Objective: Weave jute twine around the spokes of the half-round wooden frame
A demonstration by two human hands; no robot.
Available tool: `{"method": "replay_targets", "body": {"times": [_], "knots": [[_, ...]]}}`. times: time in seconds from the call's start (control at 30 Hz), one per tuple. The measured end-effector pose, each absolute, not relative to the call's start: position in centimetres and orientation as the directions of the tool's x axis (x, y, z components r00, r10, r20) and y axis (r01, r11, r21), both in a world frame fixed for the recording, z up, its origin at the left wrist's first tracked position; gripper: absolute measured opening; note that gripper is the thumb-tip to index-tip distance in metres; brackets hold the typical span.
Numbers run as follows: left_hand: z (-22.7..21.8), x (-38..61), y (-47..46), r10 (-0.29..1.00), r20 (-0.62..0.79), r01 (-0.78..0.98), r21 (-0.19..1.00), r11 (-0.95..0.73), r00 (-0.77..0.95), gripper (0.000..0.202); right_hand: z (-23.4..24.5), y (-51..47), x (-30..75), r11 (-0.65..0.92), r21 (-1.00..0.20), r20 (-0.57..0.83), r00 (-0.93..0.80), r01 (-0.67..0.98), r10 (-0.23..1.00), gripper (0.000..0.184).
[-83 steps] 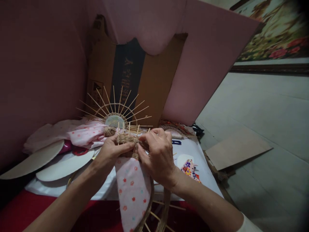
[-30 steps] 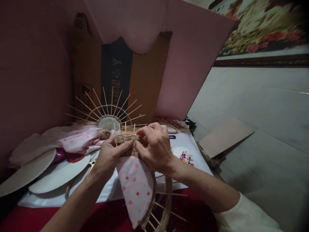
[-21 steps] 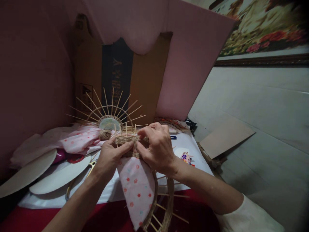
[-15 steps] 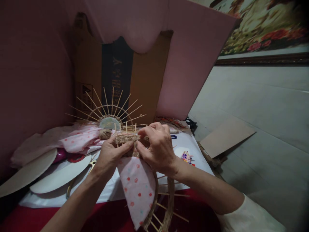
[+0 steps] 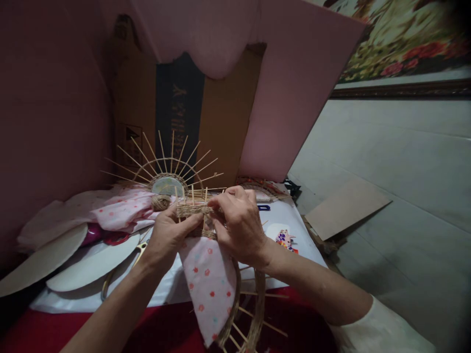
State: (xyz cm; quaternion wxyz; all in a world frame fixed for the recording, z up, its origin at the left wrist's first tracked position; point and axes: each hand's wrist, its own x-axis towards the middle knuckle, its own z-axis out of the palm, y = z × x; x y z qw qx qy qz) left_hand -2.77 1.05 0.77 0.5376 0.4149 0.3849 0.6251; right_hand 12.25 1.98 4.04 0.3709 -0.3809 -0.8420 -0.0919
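Near the middle of the view, my left hand [image 5: 171,233] grips a woven twine band [image 5: 191,211] on thin sticks, thumb in front. The band belongs to a half-round frame whose curved, stick-spoked rim [image 5: 259,299] hangs down at the lower right. Its inner panel is floral cloth [image 5: 209,289], white with small red flowers. My right hand [image 5: 239,223] is closed at the band's right end, fingertips bent around the twine by a stick. Whatever strand sits between those fingertips is too small to make out.
Behind stands another half-round stick frame [image 5: 167,185], with a twine ball [image 5: 161,202] and crumpled floral cloth [image 5: 121,211] nearby. On the left lie white half-round boards [image 5: 93,264] and scissors [image 5: 140,252]. A cardboard box [image 5: 228,113] rises at the back.
My right thumb has drawn back slightly to the right and down from the band's end. My left hand keeps its hold, and the view has shifted a little.
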Motion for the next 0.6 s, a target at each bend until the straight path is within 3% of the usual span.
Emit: {"method": "replay_targets", "body": {"times": [0.33, 0.47, 0.6], "knots": [[0.6, -2.8, 0.9, 0.992, 0.121, -0.318, 0.940, -0.126, -0.034, 0.024, 4.1, 1.9, 12.6, 0.700, -0.142, 0.665, -0.456, 0.700, 0.591, 0.014], [0.8, -2.8, 0.9, 0.992, 0.117, -0.315, 0.941, -0.127, -0.053, 0.023, 4.5, 2.0, 12.7, 0.702, -0.206, 0.639, -0.449, 0.682, 0.624, 0.008], [0.9, -2.7, 0.9, 0.992, 0.099, -0.298, 0.947, -0.119, -0.079, 0.016, 5.1, 2.0, 13.0, 0.703, -0.268, 0.679, -0.389, 0.659, 0.623, 0.018]]}}
